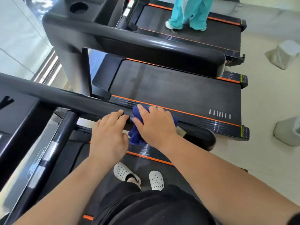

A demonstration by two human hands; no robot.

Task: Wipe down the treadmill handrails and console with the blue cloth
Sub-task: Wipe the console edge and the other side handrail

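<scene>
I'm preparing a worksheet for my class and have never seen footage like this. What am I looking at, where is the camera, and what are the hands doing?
There is no robot here. The single camera sits on a person's head and looks down at their own arms. They stand on a treadmill in white clogs. The right hand holds a blue cloth against the black handrail. The left hand rests on the rail beside it. A second treadmill stands alongside, and beyond it is someone in teal trousers.
</scene>
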